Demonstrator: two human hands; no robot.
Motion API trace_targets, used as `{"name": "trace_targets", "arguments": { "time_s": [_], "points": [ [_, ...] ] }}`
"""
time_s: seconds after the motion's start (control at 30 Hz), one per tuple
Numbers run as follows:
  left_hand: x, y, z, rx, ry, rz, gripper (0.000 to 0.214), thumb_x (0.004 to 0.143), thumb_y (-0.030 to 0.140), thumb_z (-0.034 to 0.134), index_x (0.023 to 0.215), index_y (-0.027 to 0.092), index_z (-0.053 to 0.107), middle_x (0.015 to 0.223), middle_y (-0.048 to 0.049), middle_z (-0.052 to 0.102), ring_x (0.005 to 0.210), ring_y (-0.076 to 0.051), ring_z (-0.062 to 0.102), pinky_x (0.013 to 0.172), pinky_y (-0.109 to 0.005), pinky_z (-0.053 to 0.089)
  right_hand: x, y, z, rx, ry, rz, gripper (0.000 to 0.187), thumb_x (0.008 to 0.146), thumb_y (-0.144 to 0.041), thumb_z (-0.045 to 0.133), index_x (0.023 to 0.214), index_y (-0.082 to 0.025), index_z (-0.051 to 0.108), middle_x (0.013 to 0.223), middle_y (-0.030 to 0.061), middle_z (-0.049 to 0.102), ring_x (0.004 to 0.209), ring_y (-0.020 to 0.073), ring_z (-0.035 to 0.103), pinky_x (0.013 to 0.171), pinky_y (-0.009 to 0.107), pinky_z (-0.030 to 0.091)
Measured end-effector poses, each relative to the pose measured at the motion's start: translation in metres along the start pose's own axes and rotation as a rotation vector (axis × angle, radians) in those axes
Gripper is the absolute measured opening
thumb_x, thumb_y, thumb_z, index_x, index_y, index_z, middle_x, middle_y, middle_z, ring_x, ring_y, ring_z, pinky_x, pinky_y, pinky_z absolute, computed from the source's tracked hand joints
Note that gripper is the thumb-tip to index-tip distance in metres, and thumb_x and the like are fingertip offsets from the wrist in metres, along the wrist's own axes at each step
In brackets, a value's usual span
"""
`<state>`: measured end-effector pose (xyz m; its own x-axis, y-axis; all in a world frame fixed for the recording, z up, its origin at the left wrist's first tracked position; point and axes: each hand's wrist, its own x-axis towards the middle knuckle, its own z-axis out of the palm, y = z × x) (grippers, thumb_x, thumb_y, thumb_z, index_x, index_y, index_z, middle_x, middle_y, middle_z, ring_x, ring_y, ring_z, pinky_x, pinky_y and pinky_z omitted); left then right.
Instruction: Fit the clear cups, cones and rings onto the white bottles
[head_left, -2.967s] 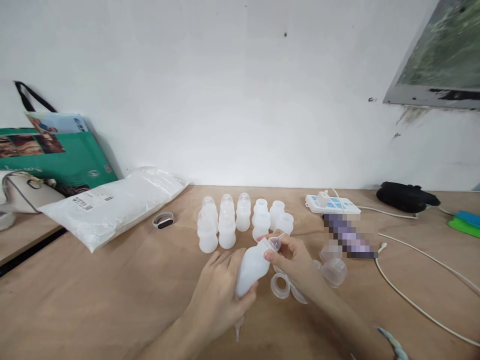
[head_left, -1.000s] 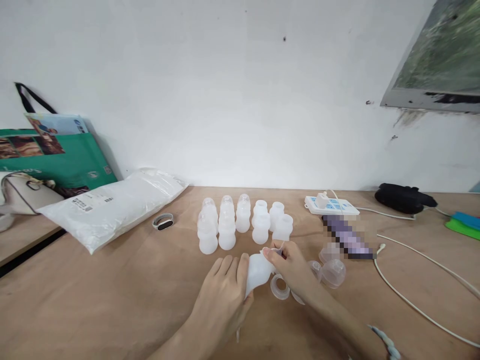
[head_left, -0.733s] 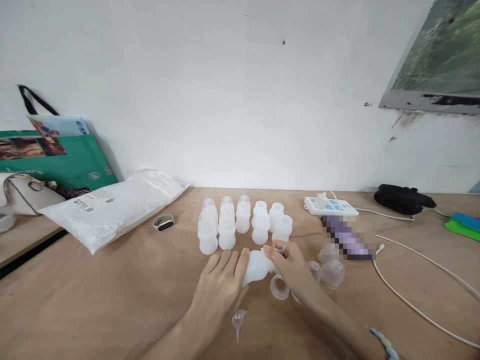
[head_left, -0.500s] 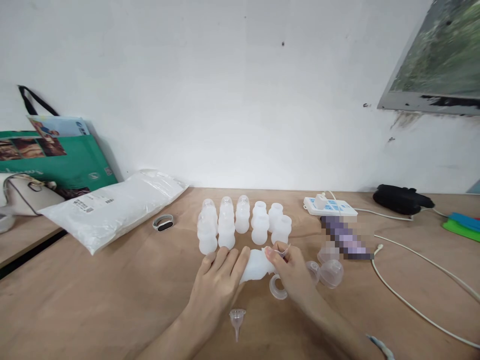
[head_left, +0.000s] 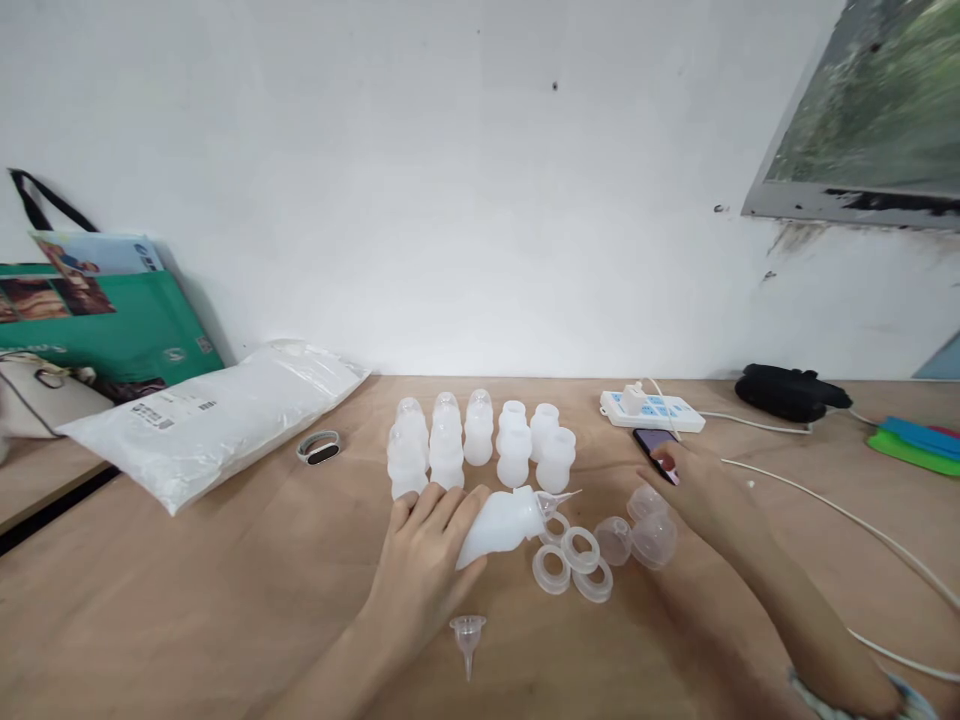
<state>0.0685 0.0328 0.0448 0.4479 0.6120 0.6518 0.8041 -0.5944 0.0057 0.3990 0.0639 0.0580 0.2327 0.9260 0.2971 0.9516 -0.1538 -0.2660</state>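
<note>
My left hand (head_left: 418,562) lies on the wooden table (head_left: 187,600), its fingers wrapped round a white silicone bottle (head_left: 504,518) tilted on its side. A small clear part (head_left: 561,497) sticks out of the bottle's neck. My right hand (head_left: 694,487) is stretched out to the right, holding nothing, fingertips on a phone (head_left: 651,445). Three clear rings (head_left: 570,565) lie between the hands. Clear domed caps (head_left: 643,535) lie under my right wrist. A small clear funnel (head_left: 467,636) stands upside down near my left wrist.
Several white bottles (head_left: 480,440) stand in rows behind the hands. A power strip (head_left: 651,410) with a white cable (head_left: 832,512), a black object (head_left: 791,391) and green and blue items (head_left: 919,441) lie right. A wristband (head_left: 319,447), a white plastic bag (head_left: 217,410) and a green bag (head_left: 105,315) are left.
My right hand let go of the bottle's neck and moved right to the phone. The rings it covered now show. The left hand still holds the bottle, which now lies lower.
</note>
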Motion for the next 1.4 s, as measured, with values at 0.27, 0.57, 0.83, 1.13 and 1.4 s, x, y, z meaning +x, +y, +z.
{"name": "trace_targets", "arguments": {
  "time_s": [0.27,0.57,0.83,1.13,1.4],
  "points": [
    [-0.002,0.000,0.001,-0.029,-0.053,0.011,0.045,0.070,0.005,0.061,0.113,0.019,0.059,0.101,-0.0038,0.073,0.085,-0.025,0.059,0.071,-0.035,0.029,0.000,0.023,0.021,-0.077,-0.151,-0.012,0.028,0.087,-0.039,0.052,0.070,-0.020,0.064,0.078,0.0093,0.071,0.075,0.0266,0.066,0.059,0.031,0.036],
    [-0.002,0.002,0.001,-0.096,-0.057,0.006,0.046,0.070,0.006,0.056,0.115,0.018,0.058,0.101,-0.0050,0.072,0.085,-0.025,0.058,0.071,-0.035,0.029,-0.010,0.002,-0.021,0.320,0.086,-0.015,0.037,0.084,-0.053,0.055,0.094,-0.021,0.072,0.080,0.0074,0.072,0.069,0.0258,0.066,0.058,0.035,0.048],
    [-0.001,0.004,-0.005,-0.218,-0.112,0.013,0.047,0.069,0.007,0.054,0.115,0.018,0.057,0.097,-0.0065,0.070,0.083,-0.027,0.059,0.072,-0.038,0.042,-0.053,-0.070,-0.025,0.986,-0.264,-0.339,0.026,0.083,-0.036,0.071,0.107,-0.027,0.075,0.104,0.0057,0.077,0.083,0.0218,0.072,0.069,0.031,0.059],
    [-0.002,0.002,-0.014,-0.250,0.008,0.117,0.047,0.075,0.009,0.053,0.121,0.015,0.049,0.098,-0.0121,0.070,0.084,-0.028,0.064,0.070,-0.040,0.057,-0.062,-0.091,-0.021,1.001,-0.284,-0.415,0.027,0.087,-0.039,0.068,0.110,-0.028,0.076,0.105,0.0053,0.078,0.083,0.0210,0.070,0.077,0.034,0.060],
    [0.000,0.005,-0.020,-0.424,-0.054,0.030,0.047,0.072,0.009,0.054,0.117,0.018,0.051,0.097,-0.0088,0.070,0.082,-0.026,0.065,0.067,-0.037,0.056,-0.063,-0.097,-0.036,0.846,-0.193,-0.505,0.025,0.090,-0.042,0.065,0.110,-0.029,0.074,0.107,0.0051,0.077,0.087,0.0230,0.070,0.077,0.035,0.059]
  ]
}}
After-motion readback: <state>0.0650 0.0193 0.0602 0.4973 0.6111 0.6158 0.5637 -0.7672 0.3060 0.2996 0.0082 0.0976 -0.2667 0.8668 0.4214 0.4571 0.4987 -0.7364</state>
